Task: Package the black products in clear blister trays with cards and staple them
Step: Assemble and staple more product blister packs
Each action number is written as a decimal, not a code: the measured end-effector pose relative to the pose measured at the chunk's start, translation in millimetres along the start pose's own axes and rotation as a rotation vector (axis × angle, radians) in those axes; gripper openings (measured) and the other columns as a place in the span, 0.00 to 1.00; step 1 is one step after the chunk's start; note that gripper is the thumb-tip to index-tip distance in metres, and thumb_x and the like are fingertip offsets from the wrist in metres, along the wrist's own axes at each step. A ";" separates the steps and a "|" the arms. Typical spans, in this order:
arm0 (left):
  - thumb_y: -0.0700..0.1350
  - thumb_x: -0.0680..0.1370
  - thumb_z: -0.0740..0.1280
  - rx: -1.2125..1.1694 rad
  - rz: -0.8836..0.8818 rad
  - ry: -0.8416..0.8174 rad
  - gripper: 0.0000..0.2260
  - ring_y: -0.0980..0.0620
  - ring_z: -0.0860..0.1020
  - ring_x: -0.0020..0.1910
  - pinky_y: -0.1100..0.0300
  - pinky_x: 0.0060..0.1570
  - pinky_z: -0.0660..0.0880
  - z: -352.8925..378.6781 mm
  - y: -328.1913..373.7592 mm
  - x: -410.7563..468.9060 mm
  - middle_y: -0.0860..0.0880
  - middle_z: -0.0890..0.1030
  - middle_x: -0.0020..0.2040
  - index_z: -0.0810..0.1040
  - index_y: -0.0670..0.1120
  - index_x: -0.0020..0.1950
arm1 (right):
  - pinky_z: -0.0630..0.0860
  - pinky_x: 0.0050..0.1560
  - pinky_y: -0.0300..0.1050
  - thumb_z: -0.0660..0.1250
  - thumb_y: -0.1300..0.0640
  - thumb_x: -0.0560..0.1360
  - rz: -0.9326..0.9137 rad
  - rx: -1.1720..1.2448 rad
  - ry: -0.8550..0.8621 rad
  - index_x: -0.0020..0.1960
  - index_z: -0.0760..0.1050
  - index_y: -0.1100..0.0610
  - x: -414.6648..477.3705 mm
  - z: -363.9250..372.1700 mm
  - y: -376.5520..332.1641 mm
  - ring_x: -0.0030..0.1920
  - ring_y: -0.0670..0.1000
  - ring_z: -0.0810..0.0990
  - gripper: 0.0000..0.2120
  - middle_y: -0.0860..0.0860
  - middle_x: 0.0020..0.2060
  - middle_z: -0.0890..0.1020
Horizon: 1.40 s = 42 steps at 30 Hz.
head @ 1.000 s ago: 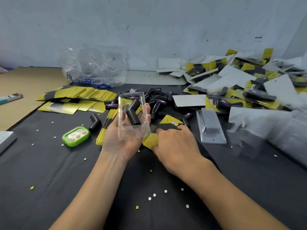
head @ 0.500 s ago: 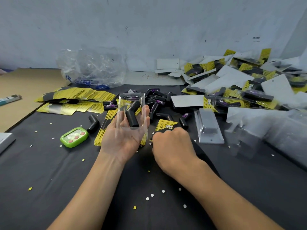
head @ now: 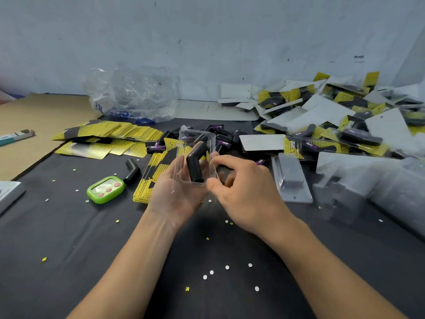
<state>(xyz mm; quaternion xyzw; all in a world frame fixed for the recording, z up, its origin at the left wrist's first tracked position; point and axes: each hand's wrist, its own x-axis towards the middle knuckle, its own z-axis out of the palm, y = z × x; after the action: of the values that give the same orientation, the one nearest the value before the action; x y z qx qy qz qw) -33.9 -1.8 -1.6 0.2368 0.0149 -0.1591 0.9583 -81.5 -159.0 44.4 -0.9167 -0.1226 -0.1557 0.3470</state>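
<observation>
— Since a second ago the right hand (head: pixel 248 192) has lifted off the bench (head: pixel 69 249), where it lay knuckles-up on a card. Now its thumb and forefinger pinch the right rim of the clear blister tray (head: pixel 182 157).
— And the left hand (head: pixel 177 199)?
— Palm up, fingers curled round the tray from below, holding it. The black product (head: pixel 195 164), a matte elbow-shaped tube, sits in the tray's moulded pocket.
— Around them?
— Under the left hand, a yellow dotted card (head: pixel 147 187) lies flat on the dark cloth. At nine o'clock is a glossy green timer (head: pixel 106 189), with a loose black elbow (head: pixel 132 171) just beside it. At eleven are fanned yellow cards (head: pixel 110 132), with a crumpled clear bag (head: pixel 131 95) behind. At twelve is a heap of black pieces (head: pixel 220 137) with purple labels. At three lies an empty tray (head: pixel 291 178), raised pocket upward. At two is a jumble of finished packs (head: pixel 345 125). Small white paper dots (head: pixel 211 272) lie at six.
</observation>
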 end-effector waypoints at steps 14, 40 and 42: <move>0.51 0.85 0.58 -0.024 0.001 0.051 0.24 0.38 0.82 0.62 0.41 0.52 0.82 -0.6 -1.5 3.9 0.34 0.79 0.66 0.73 0.34 0.73 | 0.66 0.56 0.41 0.74 0.61 0.73 -0.194 -0.327 0.007 0.46 0.79 0.50 2.2 2.0 10.0 0.52 0.49 0.70 0.08 0.46 0.48 0.73; 0.47 0.83 0.60 0.049 0.128 0.017 0.20 0.42 0.84 0.59 0.46 0.61 0.80 4.9 -1.7 6.0 0.38 0.83 0.62 0.76 0.37 0.69 | 0.79 0.34 0.47 0.73 0.56 0.77 0.588 0.550 -0.269 0.52 0.75 0.53 4.3 2.7 6.8 0.33 0.49 0.81 0.07 0.55 0.43 0.84; 0.47 0.86 0.56 0.035 0.120 0.037 0.20 0.41 0.83 0.60 0.46 0.61 0.78 3.5 -1.7 6.7 0.37 0.82 0.62 0.79 0.35 0.65 | 0.71 0.28 0.42 0.70 0.59 0.78 0.549 0.615 -0.289 0.49 0.77 0.56 4.7 1.9 5.7 0.26 0.46 0.75 0.03 0.57 0.38 0.83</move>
<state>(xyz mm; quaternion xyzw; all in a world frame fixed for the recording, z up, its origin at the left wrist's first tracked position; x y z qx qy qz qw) -28.3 -6.8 0.1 0.2570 0.0156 -0.0972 0.9614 -74.9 -161.3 41.4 -0.7817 0.0376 0.1161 0.6116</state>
